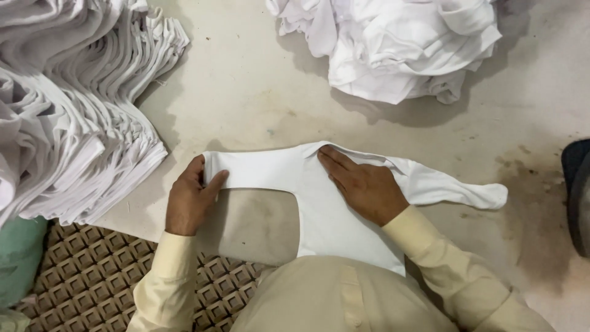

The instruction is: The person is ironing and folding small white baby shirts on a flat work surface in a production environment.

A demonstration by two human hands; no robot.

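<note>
Nearest the camera is the person's cream shirt front [335,298], with both cream sleeves reaching forward over a white garment [332,215] spread flat on the pale, stained floor [246,92]. The garment lies straight ahead of the person, its body running from the lap outward and its two sleeves stretched to either side. The left hand [189,198] pinches the end of the garment's left sleeve, thumb on top and fingers curled under the cloth edge, so it is clamped on the fabric. The right hand [362,186] lies flat and open on the garment near the collar, fingers together and pointing left, pressing the cloth down without gripping it. The garment's other sleeve [461,190] trails off to the right, lying loose on the floor. At the left stands a tall stack of folded white garments [80,117], leaning slightly, just beside a brown woven mat [92,276] and a green cloth [21,252]. Farther off, at the top, sits a loose heap of crumpled white garments [393,43], well apart from the hands. A dark object [578,197] shows at the right edge; what it is cannot be told.
</note>
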